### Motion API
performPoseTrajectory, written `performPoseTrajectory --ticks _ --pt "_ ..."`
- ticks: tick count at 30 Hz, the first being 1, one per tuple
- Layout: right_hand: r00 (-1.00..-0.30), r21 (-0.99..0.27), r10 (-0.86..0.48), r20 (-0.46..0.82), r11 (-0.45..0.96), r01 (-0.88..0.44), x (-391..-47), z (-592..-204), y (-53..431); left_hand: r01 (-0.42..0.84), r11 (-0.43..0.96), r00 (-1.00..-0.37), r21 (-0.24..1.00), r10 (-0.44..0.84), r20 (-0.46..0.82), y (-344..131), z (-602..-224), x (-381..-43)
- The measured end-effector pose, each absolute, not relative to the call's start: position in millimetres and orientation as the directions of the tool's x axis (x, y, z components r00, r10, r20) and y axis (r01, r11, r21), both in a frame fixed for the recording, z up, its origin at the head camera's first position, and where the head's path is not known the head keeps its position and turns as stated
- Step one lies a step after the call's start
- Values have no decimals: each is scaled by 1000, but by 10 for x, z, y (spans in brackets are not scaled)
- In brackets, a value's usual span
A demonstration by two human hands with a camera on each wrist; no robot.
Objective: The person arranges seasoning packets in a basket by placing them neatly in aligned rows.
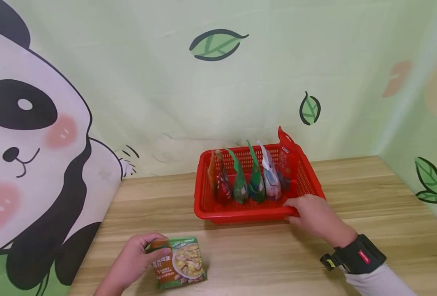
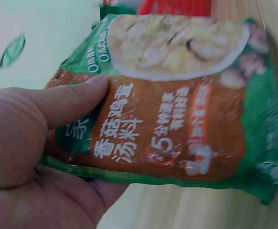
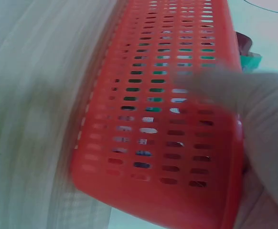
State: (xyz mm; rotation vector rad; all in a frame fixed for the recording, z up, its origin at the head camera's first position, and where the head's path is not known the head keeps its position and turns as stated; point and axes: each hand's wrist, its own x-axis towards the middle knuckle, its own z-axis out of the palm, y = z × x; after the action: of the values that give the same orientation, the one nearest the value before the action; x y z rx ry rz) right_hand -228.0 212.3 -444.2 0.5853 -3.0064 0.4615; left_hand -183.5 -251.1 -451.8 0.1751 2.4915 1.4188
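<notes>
In the head view my left hand [image 1: 139,257] holds a green and brown soup seasoning packet [image 1: 187,263] by its left side. The thumb [image 2: 81,98] presses on the packet's printed front in the left wrist view, while the other fingers are behind it. A bowl of soup is pictured on that front. My right hand [image 1: 316,216] grips the front right rim of a red plastic basket [image 1: 240,216], thumb outside the slotted wall. Inside the basket, several packets stand in a row, among them a green packet [image 1: 240,183], a white and purple packet [image 1: 271,176] and a tall red packet [image 1: 288,160].
The basket stands toward the back of a wooden table [image 1: 370,205]. Behind it hangs a pale green cloth backdrop [image 1: 159,82] printed with a panda and leaves. A black strap with a small device [image 1: 362,255] is around my right wrist.
</notes>
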Motion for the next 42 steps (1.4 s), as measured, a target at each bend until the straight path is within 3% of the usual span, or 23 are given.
performPoseTrajectory --ticks 6,15,20,24,30,38,42 --pt "-922 -497 -380 69 789 -362 -2219 -4409 2045 132 516 -963 847 268 -13 -2195 -4351 -1790" --pt "-837 -787 -506 208 422 -451 -1968 -4429 1794 344 453 -894 823 427 138 -1546 -4105 -1946" --pt "-817 -936 -564 119 209 -282 -1832 -4522 1596 425 333 -839 842 493 229 -1217 -3976 -2037" --pt "-829 -973 -551 96 123 -194 -1727 -4582 1472 464 252 -802 849 527 282 -1043 -3921 -2071" --pt "-850 -972 -497 175 50 -229 -1640 -4611 1406 481 234 -782 845 551 292 -909 -3897 -2111" --pt "-903 -961 -401 151 153 -229 -1631 -4565 1429 428 202 -827 881 480 292 -842 -3922 -2108" --pt "-945 -965 -283 163 152 -212 -1643 -4485 1439 426 219 -883 878 310 352 -752 -3916 -2088"
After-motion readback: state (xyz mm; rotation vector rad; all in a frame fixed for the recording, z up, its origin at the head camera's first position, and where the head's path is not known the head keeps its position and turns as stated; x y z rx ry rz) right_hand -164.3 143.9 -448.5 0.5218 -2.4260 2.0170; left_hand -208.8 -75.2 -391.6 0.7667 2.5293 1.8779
